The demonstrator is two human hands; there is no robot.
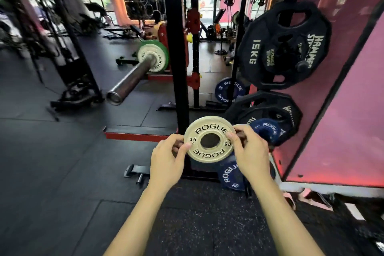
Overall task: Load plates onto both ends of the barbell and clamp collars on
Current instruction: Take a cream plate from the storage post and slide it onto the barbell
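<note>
A small white Rogue 0.5 plate [209, 153] is held upright in front of me, its printed face toward me. My left hand [166, 160] pinches its left rim and my right hand [251, 151] pinches its right rim. The barbell sleeve [129, 78] points toward me at upper left, bare along its near end. On that sleeve, farther back, sit a white Rogue plate [156, 66] and a green plate [164, 50] behind it. No collar shows on the sleeve.
A black rack upright [176, 48] stands just behind the held plate. To the right, a storage tree carries black 15 kg Hammer Strength plates [282, 45] and blue Rogue plates [268, 133]. A pink panel [342, 110] lines the right side. Black rubber flooring [52, 162] spreads left.
</note>
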